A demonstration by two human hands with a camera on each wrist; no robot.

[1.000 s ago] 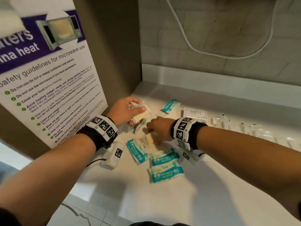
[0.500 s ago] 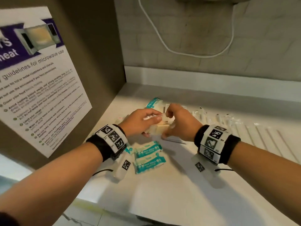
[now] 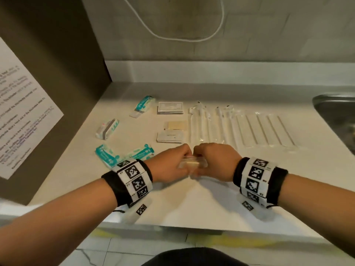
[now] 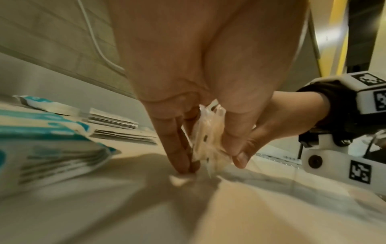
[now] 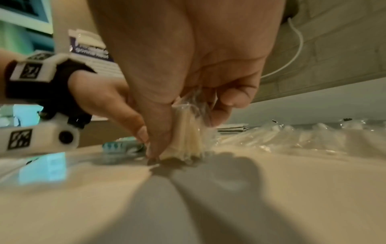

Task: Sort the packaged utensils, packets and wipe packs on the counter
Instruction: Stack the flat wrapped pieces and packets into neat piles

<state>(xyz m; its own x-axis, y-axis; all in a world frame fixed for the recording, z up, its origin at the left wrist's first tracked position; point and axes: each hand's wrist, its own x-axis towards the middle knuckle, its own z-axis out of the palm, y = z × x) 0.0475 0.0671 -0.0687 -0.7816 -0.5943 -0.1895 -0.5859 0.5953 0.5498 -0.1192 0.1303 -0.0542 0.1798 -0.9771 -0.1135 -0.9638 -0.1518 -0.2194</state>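
Observation:
Both hands meet near the counter's front middle around a small stack of clear toothpick packets (image 3: 193, 163) (image 4: 208, 140) (image 5: 188, 140). My left hand (image 3: 172, 164) (image 4: 206, 163) pinches the stack from the left, my right hand (image 3: 213, 162) (image 5: 188, 125) from the right, its lower edge on the counter. Behind them lie white paper packets (image 3: 170, 136), another toothpick packet (image 3: 175, 125), more white packets (image 3: 170, 108), and a row of clear-wrapped utensils (image 3: 209, 123) and straws (image 3: 267, 131). Teal wipe packs (image 3: 107, 156) (image 3: 142, 153) (image 3: 145, 103) (image 3: 108, 128) lie scattered on the left.
A dark side panel with a microwave safety poster (image 3: 23, 116) bounds the left. A steel sink (image 3: 338, 114) is sunk in at the far right. A white cable (image 3: 182, 38) hangs on the tiled back wall. The counter's front edge (image 3: 192, 227) runs just below my wrists.
Both hands have drawn the toothpick packets from the wipe-pack area back toward the counter's front middle and stood them on edge. The head view has swung right, showing the sorted rows and sink.

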